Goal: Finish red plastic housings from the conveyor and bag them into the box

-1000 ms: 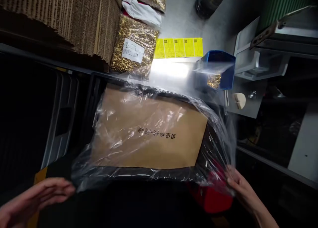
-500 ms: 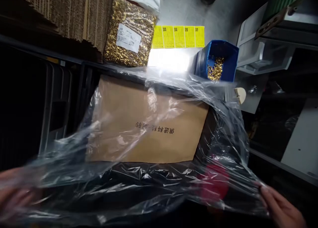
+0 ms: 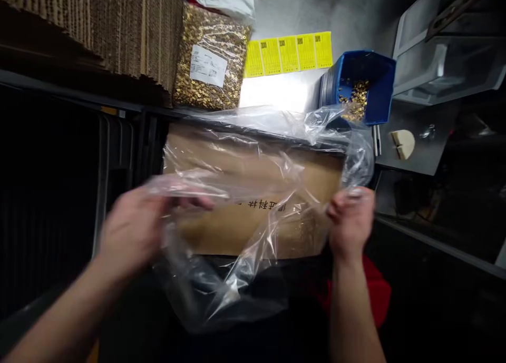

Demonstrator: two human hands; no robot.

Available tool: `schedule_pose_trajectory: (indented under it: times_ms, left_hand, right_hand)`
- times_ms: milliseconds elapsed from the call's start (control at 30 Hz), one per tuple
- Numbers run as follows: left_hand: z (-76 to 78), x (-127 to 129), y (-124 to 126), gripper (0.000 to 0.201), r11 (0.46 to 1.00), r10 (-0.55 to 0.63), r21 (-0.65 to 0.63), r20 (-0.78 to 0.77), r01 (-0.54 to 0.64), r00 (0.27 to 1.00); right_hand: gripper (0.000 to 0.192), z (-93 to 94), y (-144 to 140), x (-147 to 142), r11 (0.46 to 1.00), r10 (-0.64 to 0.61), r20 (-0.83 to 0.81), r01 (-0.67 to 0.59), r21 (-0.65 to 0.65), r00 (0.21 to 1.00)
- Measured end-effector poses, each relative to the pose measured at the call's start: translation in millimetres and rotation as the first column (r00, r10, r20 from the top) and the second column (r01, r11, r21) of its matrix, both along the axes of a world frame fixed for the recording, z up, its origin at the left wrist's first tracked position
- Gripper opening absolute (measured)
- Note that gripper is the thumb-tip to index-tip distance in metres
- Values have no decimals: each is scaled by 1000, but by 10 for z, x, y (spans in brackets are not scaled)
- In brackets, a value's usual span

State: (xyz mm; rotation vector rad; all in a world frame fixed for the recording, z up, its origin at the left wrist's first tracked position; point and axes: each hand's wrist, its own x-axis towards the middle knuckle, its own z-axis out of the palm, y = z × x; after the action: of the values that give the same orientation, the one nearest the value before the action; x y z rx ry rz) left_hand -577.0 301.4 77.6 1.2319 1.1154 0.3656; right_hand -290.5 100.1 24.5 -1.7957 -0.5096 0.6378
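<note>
A clear plastic bag (image 3: pixel 253 278) lies crumpled over a brown cardboard sheet (image 3: pixel 237 231) printed with dark characters. My left hand (image 3: pixel 138 221), smeared by motion, is at the left part of the plastic, with film over its fingers. They look stretched toward the middle, but their grip is unclear. At the right edge of the cardboard, my right hand (image 3: pixel 351 221) is closed on a gathered part of the bag. The film's far edge rests by the blue bin (image 3: pixel 385 89), which holds small brass-coloured pieces.
Behind the cardboard lie a bag of brass-coloured parts (image 3: pixel 211 57) and yellow printed labels (image 3: pixel 288 54). Stacked corrugated cardboard (image 3: pixel 118 31) stands at the back left. Clear plastic drawers (image 3: pixel 454 68) and a pale round piece (image 3: pixel 403 144) are on the right. Something red (image 3: pixel 377 292) shows below.
Both hands have moved inward and up from the lower corners, bringing the plastic with them. The film, stretched wide before, is now bunched over the cardboard.
</note>
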Motion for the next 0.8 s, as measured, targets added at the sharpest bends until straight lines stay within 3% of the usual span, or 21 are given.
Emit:
schedule_pose_trajectory:
  times_ms: [33, 100, 167, 200, 267, 333, 367, 433, 500, 533, 633, 667, 700, 800]
  left_hand:
    - [-89, 198, -72, 36, 990, -139, 29, -5, 139, 990]
    - [-255, 572, -232, 33, 923, -377, 76, -26, 377, 926]
    - [-367, 859, -386, 31, 827, -536, 180, -35, 533, 843]
    - [-394, 956, -449, 31, 773, -592, 249, -45, 583, 805]
    - [-408, 1048, -523, 31, 666, -678, 362, -70, 652, 732]
    - [-408, 1016, -510, 31, 579, -734, 426, -97, 695, 672]
    - [-418, 966, -474, 37, 546, -751, 445, -117, 710, 650]
    - [-478, 830, -372, 75, 507, -757, 456, -170, 731, 631]
    - [-584, 697, -288, 102, 512, -760, 406, -196, 757, 620]
    - [-647, 646, -269, 97, 527, -767, 360, -188, 770, 613]
    - [-833, 578, -313, 28, 592, -766, 240, -128, 769, 630]
    - [-884, 574, -346, 23, 632, -744, 219, -97, 743, 661]
    - [-927, 572, -378, 29, 685, -706, 202, -51, 700, 706]
    - [-997, 536, -438, 30, 861, -507, 41, 131, 507, 852]
  right_hand:
    - [37, 17, 18, -176, 989, 131, 3, -131, -65, 991]
    - [63, 37, 16, -488, 893, 398, -56, -401, -204, 916]
    - [85, 13, 4, -700, 771, 548, -129, -558, -308, 827]
    - [83, -20, 6, -760, 733, 575, -147, -587, -344, 805]
    - [51, -113, 33, -790, 720, 560, -193, -588, -368, 806]
    - [19, -209, 88, -728, 749, 506, -260, -569, -341, 822]
    - [18, -243, 122, -678, 763, 486, -304, -567, -310, 820]
    - [25, -266, 190, -569, 782, 490, -368, -585, -214, 790]
    - [26, -243, 248, -484, 777, 537, -408, -621, -101, 738]
    - [26, -224, 271, -455, 768, 560, -423, -638, -59, 713]
    - [23, -188, 323, -398, 765, 563, -432, -642, -52, 705]
    - [20, -189, 338, -376, 766, 556, -429, -639, -68, 712]
    - [27, -193, 355, -346, 760, 557, -430, -644, -80, 711]
    - [80, -216, 428, -238, 697, 615, -447, -713, -77, 650]
